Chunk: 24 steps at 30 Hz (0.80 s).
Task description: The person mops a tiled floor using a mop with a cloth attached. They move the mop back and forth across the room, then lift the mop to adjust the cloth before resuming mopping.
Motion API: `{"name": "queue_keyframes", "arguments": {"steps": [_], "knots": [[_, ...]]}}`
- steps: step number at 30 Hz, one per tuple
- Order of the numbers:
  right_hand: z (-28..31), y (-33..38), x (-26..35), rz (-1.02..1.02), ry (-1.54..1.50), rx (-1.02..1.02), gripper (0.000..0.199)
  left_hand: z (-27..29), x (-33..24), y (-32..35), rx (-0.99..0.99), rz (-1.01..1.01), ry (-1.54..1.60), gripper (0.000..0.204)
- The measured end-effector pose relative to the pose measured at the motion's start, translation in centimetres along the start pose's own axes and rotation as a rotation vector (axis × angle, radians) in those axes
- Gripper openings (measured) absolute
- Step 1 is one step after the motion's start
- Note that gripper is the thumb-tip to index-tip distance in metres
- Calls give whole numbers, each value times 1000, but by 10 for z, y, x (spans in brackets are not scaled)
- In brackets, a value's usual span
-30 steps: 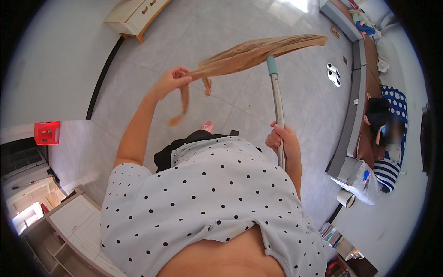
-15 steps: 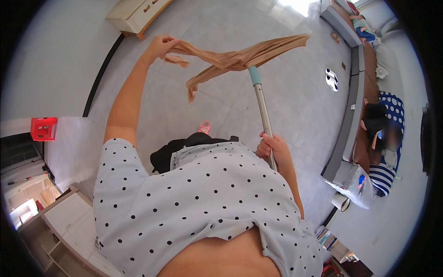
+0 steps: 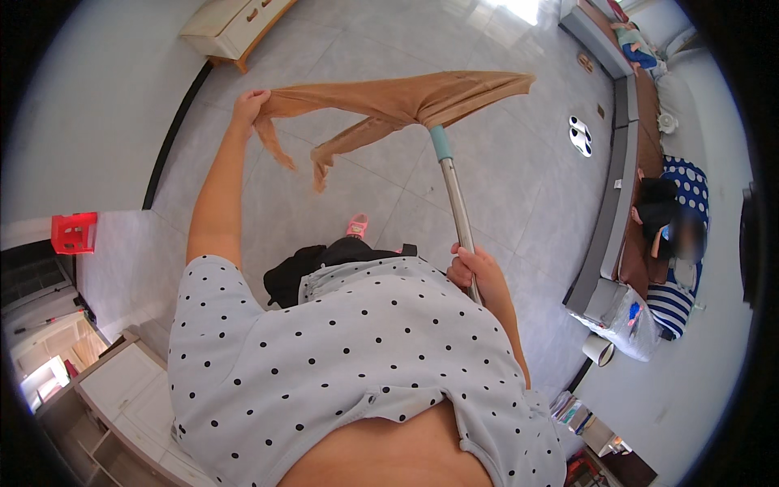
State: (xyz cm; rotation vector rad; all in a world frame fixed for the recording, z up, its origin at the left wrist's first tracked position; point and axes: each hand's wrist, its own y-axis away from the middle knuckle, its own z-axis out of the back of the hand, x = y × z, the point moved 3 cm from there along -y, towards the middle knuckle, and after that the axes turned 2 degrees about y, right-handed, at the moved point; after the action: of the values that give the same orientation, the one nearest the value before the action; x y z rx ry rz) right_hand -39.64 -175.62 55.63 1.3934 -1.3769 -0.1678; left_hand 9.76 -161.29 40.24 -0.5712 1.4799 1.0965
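While I have the right hand [image 3: 480,273] closed around the pole [image 3: 458,203] | left hand [image 3: 247,110]: pinched on brown fabric [image 3: 398,99] | fabric: at pole's far end, long axis left–right, extending right from nearer left hand

One bare left hand [image 3: 251,109] and one bare right hand [image 3: 479,272] are counted, making two. One branching length of thin tan fabric [image 3: 381,97] and one silver metal pole with a teal end [image 3: 457,195] are seen. One red plastic stool [image 3: 74,233], one pink shoe [image 3: 357,225], two white-and-black slippers [image 3: 582,141] and two other people [image 3: 641,54] are also shown.
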Motion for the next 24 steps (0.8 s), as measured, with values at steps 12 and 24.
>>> {"name": "queue_keyframes", "arguments": {"steps": [12, 24], "knots": [[-8, 15, 15, 17, -21, 138, 8, -2, 37, 43, 79, 185, -223, 22], [-25, 18, 37, 157, 109, 68, 5, -31, -3, 92, 522, -22, 96, 40]]}}
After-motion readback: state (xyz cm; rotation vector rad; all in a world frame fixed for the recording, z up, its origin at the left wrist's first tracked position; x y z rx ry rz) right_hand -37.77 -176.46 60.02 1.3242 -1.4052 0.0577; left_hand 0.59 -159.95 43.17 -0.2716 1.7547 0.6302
